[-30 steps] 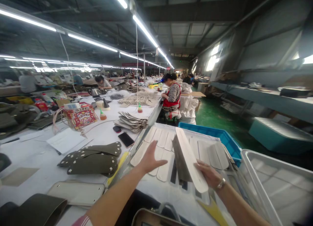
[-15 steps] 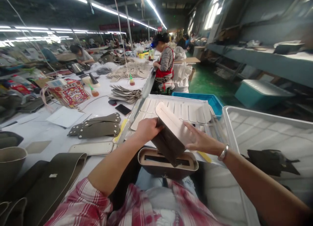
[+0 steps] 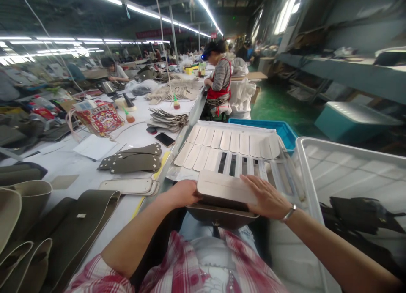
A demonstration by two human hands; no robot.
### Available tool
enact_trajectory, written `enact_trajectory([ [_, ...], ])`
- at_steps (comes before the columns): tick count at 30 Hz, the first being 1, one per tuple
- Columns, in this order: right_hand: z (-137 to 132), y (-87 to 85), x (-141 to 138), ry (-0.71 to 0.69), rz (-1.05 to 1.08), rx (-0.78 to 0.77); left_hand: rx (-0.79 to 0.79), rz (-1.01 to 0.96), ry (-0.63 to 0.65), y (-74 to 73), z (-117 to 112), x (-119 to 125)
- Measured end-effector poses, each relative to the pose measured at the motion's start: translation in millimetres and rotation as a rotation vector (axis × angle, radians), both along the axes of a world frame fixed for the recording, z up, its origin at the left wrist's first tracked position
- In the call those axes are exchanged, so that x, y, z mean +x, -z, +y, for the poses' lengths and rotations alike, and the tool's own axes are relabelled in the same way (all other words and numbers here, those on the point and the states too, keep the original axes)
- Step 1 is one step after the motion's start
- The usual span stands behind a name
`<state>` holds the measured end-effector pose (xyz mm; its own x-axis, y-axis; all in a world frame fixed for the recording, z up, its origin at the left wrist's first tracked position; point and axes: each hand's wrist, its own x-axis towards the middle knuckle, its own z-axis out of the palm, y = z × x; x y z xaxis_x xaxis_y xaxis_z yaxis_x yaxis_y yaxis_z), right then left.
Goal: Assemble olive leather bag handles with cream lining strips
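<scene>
A pale oblong panel (image 3: pixel 222 186) lies flat on top of a dark olive bag body (image 3: pixel 222 214) resting on my lap. My left hand (image 3: pixel 182 193) is curled round the panel's left end. My right hand (image 3: pixel 265 196) lies on the panel's right end, fingers pressed flat along it; a bracelet sits on that wrist. Just beyond stands a rack tray (image 3: pixel 272 168) holding several similar pale panels (image 3: pixel 228 141) laid side by side, with dark slots showing where none lie.
A white tub (image 3: pixel 349 166) at the right holds a dark bag piece (image 3: pixel 361 210). A blue crate (image 3: pixel 282 130) lies behind the rack. Olive flaps (image 3: pixel 133 160), a phone (image 3: pixel 164 139) and olive bag bodies (image 3: pixel 63 225) lie on the white table at left. A person in a red apron (image 3: pixel 218 79) sits ahead.
The panel went from tilted upright over the bag to lying flat on its top. My left hand slid to its left end and my right hand came down on its right end.
</scene>
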<state>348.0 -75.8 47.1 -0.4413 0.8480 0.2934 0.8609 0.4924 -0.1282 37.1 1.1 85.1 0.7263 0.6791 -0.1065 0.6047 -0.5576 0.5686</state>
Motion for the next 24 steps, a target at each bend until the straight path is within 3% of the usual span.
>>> enact_trajectory([
  [3,-1,0.2,-5,-0.010,-0.094,0.033,0.024,-0.079,-0.166,17.3,1,-13],
  [6,4,2.6,-18,-0.056,-0.206,0.066,0.077,-0.327,-0.481,38.2,2,-29],
  [8,6,5.8,-26,-0.082,-0.264,0.115,0.034,-0.458,-0.656,53.3,-3,-39],
  [10,5,9.4,-30,-0.088,-0.304,0.170,-0.026,-0.516,-0.738,66.5,-12,-44],
  [16,-3,12.7,-31,-0.153,-0.388,0.229,-0.129,-0.552,-0.794,82.4,-41,-38],
  [21,1,9.1,-38,-0.232,-0.398,0.175,-0.051,-0.496,-0.730,84.7,-36,-25],
  [24,-2,8.9,-34,-0.269,-0.369,0.178,0.020,-0.414,-0.626,82.7,-31,-20],
])
